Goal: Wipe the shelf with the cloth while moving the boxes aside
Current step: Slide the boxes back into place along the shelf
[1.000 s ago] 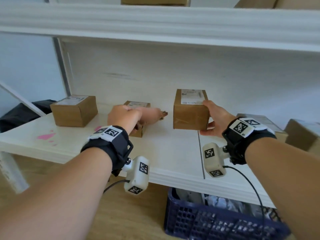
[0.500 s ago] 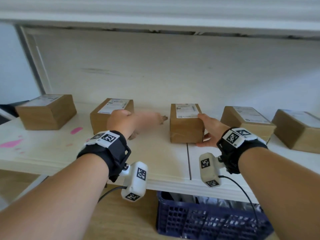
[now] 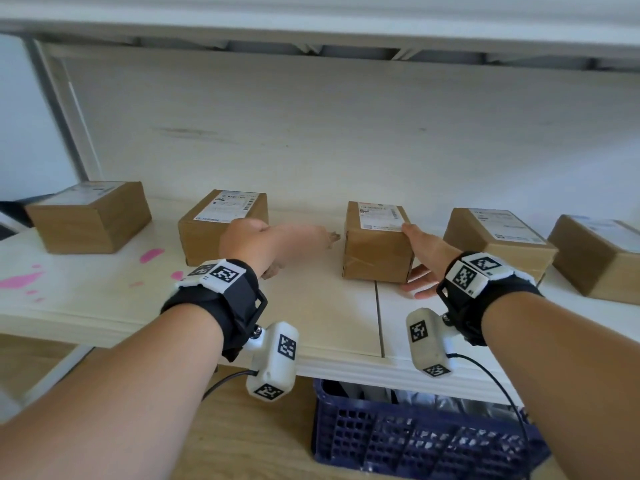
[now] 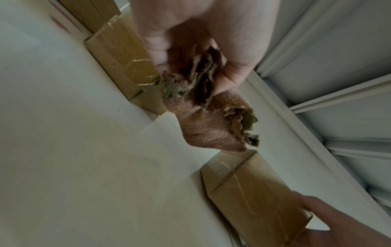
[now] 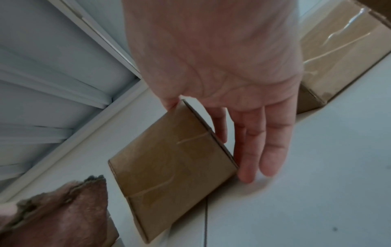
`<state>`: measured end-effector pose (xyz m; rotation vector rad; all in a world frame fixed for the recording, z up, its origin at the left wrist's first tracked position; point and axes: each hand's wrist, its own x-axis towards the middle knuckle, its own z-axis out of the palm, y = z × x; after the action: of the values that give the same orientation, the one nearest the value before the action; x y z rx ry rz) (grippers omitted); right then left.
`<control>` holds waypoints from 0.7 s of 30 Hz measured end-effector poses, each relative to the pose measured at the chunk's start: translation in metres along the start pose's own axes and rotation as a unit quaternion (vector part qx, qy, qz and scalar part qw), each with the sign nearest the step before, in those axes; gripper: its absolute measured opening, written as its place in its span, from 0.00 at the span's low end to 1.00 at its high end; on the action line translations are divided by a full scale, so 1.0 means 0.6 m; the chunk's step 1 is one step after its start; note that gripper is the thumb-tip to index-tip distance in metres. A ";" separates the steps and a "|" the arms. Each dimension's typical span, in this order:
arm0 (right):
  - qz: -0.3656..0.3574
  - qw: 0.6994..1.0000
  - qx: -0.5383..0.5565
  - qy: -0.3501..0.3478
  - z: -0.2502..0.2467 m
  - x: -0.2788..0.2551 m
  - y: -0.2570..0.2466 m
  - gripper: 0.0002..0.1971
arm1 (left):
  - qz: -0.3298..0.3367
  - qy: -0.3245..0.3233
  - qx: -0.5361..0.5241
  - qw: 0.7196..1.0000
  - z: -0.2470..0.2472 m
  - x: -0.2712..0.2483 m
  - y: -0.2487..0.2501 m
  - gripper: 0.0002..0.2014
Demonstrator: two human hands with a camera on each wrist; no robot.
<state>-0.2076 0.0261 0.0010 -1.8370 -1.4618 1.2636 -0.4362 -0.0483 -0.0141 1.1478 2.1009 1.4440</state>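
Note:
My left hand grips a bunched brown cloth just above the white shelf, between two cardboard boxes. In the left wrist view the cloth hangs from my curled fingers. My right hand lies against the right side of the middle box. Its fingers are straight along that side and the thumb touches the top edge of the box. The box stands on the shelf.
Several more labelled boxes line the shelf: far left, behind my left hand, and two on the right. Pink stains mark the left part. A blue crate sits on the floor below the front edge.
My view has swung right and down, bringing the right-hand boxes into sight. Both hands stay by the middle box. The right hand's fingers now lie lower and flatter beside it.

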 end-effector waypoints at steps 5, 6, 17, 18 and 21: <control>-0.027 0.998 -0.054 0.029 -0.001 -0.009 -0.001 0.34 | 0.001 -0.003 -0.011 1.000 -0.014 -0.007 0.007 0.09; -0.035 0.997 -0.059 0.035 -0.001 -0.011 -0.003 0.34 | 0.004 -0.002 -0.011 1.000 -0.018 -0.010 0.009 0.09; -0.099 0.973 -0.179 0.109 -0.008 -0.030 -0.032 0.28 | 0.005 0.009 0.001 1.000 -0.069 -0.026 0.025 0.07; -0.113 0.966 -0.200 0.122 -0.008 -0.033 -0.033 0.27 | 0.007 0.011 0.001 1.000 -0.074 -0.028 0.025 0.08; -0.156 0.946 -0.244 0.143 0.000 -0.044 -0.043 0.20 | 0.008 0.011 0.006 1.000 -0.090 -0.034 0.021 0.10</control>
<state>-0.2208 0.0101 0.0316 -1.8766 -1.9143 0.4828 -0.4541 -0.0950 0.0169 1.1613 2.1237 1.4596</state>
